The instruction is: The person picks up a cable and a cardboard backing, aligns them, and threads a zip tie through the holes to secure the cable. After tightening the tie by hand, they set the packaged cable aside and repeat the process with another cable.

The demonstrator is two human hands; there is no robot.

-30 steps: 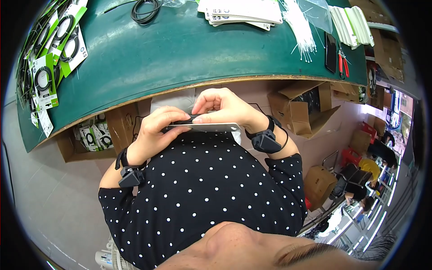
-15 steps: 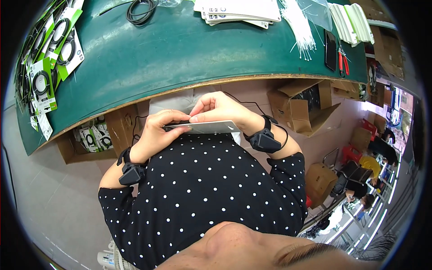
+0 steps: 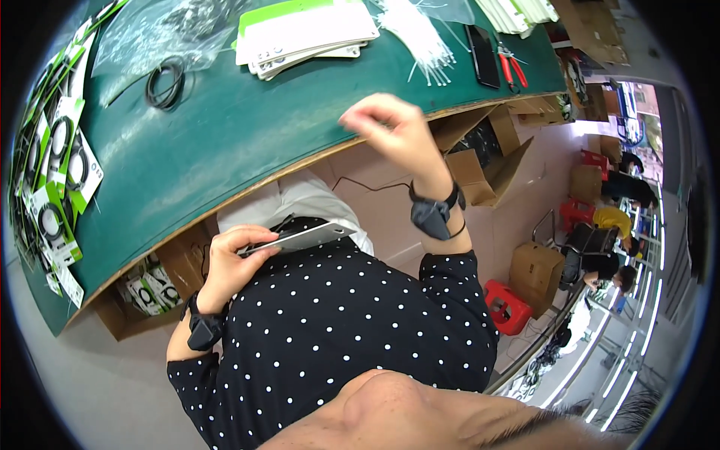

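My left hand point(image 3: 238, 261) pinches a flat white backing card point(image 3: 319, 235) by its left end, in front of my body below the table edge. The card is seen nearly edge-on, with a hole near its right end. A bit of black cable point(image 3: 285, 223) shows behind it, by my fingertips. Above the table's front edge hangs my right hand point(image 3: 394, 131), apart from the card. Its fingers are curled but smeared by motion, so whether anything is between them is unclear. Nearest to it on the table are white cable ties point(image 3: 420, 45) and a stack of cards point(image 3: 307, 37).
A coiled black cable point(image 3: 165, 84) and clear plastic bags point(image 3: 172, 30) lie on the green table point(image 3: 225, 142). Carded cables point(image 3: 60, 180) pile up at left. A phone point(image 3: 482, 56) and red-handled pliers point(image 3: 511, 69) lie right. Open cardboard boxes point(image 3: 480, 176) stand below the edge.
My right hand has let go of the card and moved up and right, over the table edge. My left hand keeps the card. The view has shifted, showing more of the table's far side.
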